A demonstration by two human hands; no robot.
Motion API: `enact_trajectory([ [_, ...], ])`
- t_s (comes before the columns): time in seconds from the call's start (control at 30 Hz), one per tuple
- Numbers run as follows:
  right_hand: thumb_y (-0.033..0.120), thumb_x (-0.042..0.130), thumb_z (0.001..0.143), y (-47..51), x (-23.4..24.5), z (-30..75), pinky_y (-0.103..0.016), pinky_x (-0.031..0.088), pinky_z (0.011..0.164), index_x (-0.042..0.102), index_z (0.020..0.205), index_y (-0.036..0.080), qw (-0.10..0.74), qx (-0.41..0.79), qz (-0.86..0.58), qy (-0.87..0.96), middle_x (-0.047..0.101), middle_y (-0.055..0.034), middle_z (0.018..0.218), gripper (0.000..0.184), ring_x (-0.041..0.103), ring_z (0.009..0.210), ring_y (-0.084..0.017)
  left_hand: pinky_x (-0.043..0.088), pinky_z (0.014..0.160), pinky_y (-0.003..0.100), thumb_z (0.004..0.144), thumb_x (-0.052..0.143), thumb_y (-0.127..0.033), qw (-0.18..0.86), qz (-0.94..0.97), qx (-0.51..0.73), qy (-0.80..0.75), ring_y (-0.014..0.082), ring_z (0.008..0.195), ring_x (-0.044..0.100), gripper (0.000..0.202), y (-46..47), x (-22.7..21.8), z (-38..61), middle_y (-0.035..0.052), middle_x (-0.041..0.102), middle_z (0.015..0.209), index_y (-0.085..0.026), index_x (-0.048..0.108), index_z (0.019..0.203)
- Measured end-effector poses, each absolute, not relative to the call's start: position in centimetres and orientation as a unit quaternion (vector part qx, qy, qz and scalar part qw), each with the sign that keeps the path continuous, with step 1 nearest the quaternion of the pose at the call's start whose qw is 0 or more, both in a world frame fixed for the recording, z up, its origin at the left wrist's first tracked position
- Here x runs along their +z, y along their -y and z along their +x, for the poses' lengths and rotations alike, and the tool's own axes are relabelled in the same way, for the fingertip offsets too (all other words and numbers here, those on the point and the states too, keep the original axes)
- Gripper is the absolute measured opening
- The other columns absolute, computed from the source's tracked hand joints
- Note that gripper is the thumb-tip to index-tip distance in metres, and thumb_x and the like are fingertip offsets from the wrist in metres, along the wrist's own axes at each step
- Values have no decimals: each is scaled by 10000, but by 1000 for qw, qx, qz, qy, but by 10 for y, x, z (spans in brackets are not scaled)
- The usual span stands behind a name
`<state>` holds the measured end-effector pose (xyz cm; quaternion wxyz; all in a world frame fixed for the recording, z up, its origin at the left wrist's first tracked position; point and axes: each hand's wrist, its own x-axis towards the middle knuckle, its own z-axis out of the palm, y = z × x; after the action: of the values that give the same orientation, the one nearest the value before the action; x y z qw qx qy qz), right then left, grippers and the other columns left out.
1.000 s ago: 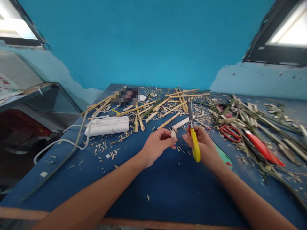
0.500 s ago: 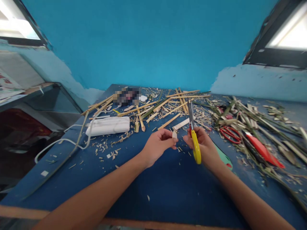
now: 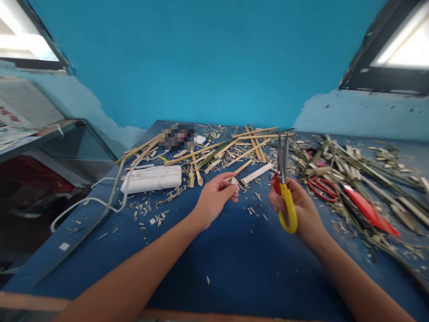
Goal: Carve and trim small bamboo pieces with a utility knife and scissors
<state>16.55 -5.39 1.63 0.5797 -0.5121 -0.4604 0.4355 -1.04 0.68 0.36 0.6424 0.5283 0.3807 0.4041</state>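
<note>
Between the thumb and fingers of my left hand (image 3: 216, 194) is a small pale piece (image 3: 235, 184), its kind too small to tell. My right hand (image 3: 298, 203) grips a pair of scissors (image 3: 283, 179) with one red and one yellow handle; the blades point up and stand slightly apart. A flat pale strip of bamboo (image 3: 257, 173) lies on the table between my two hands, just beyond them. Several thin bamboo sticks (image 3: 251, 153) are crossed over each other farther back, with shavings around them.
A white power strip (image 3: 152, 179) with a looping cable rests on the blue table (image 3: 234, 268) at left. To the right are red-handled scissors (image 3: 322, 188), a red-handled tool (image 3: 368, 210) and a heap of split bamboo (image 3: 355, 167). A blue wall rises behind.
My hands have moved apart: the left one a little leftward with the pale piece, the right one rightward with the scissors. The scissor blades have spread slightly.
</note>
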Motion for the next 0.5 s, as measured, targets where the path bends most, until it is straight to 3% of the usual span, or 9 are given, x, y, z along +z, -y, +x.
enact_trajectory([
  [0.13,339,749,576,57,32,182,-294,448,567,527,854,261,590,398,-528,464,498,14,748,364,495,626,-135,473,582,248,752,579,-304,590,564,413,-404,128,672,563,367,-13,1,-15,14,583,769,-195,532,1099],
  [0.27,286,785,545,58,47,215,-268,438,558,555,841,264,588,361,-570,446,525,13,727,376,500,609,-114,390,527,230,781,545,-350,500,656,373,-424,115,579,505,432,-8,0,-17,9,619,768,-236,496,1195],
  [0.37,309,797,509,62,50,255,-281,451,600,576,824,241,549,344,-633,424,581,-22,755,391,558,667,-139,390,581,253,802,512,-362,420,743,304,-423,139,610,523,372,0,1,-14,22,636,778,-233,544,1150],
  [0.5,358,797,409,72,39,324,-280,462,534,565,827,235,421,236,-780,397,625,-15,729,494,590,636,-184,406,732,312,858,407,-317,290,850,196,-395,195,824,540,278,5,3,-10,48,631,868,-218,630,990],
])
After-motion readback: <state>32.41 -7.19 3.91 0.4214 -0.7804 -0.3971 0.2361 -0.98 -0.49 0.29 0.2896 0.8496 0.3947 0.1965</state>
